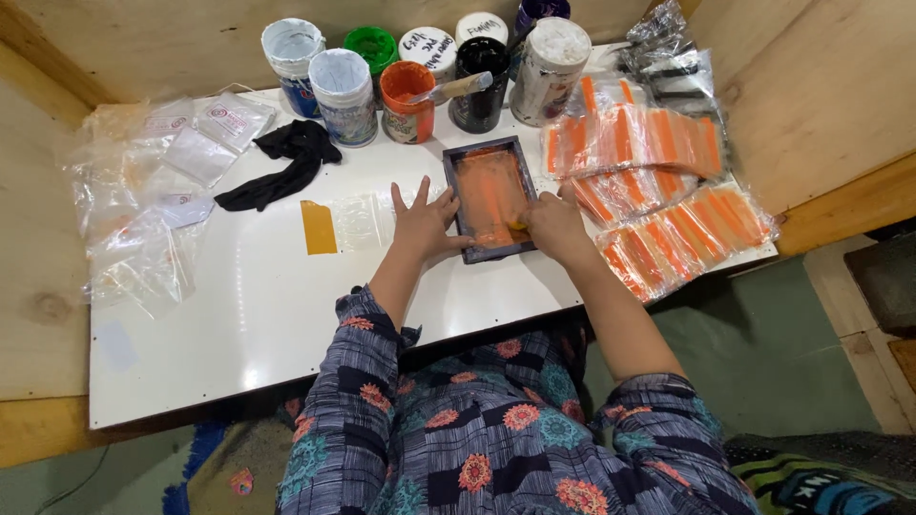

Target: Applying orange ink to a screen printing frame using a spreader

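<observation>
A small dark-framed printing screen (456, 181) smeared with orange ink lies on the white table (248, 305). My left hand (423, 225) rests flat against the frame's left edge, fingers spread. My right hand (551, 224) is closed on a small yellowish scraper (516, 226) at the frame's near right corner. A clear plastic bag (358, 217) with a yellow-orange printed patch (318, 227) lies just left of my left hand.
Several ink pots (408, 100) stand along the table's back, one orange with a brush (458, 88) across it. Printed orange bags (658, 191) pile up at right, blank clear bags (143, 210) at left. A black cloth (286, 162) lies nearby. Wooden walls enclose the table.
</observation>
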